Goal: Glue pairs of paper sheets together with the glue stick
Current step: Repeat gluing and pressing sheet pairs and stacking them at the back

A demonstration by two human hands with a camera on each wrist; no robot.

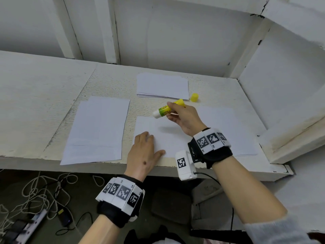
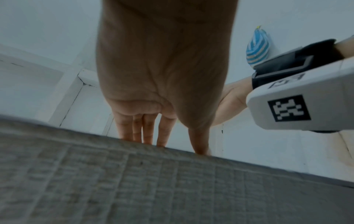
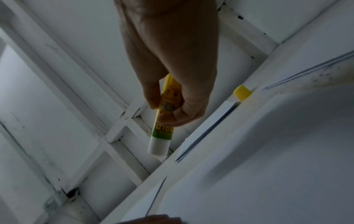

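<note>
My left hand [image 1: 144, 152] lies flat, fingers straight, on the sheet [image 1: 163, 136] at centre frame. My right hand [image 1: 184, 118] pinches the uncapped glue stick [image 1: 164, 110] above that sheet's upper edge, white tip pointing left. Its green-and-yellow label carries writing, but my fingers cover part of it and I cannot read it. The yellow cap [image 1: 194, 97] lies right of the paper stack [image 1: 162, 86]. More sheets [image 1: 96, 131] lie at left on the tabletop [image 1: 35, 95].
</note>
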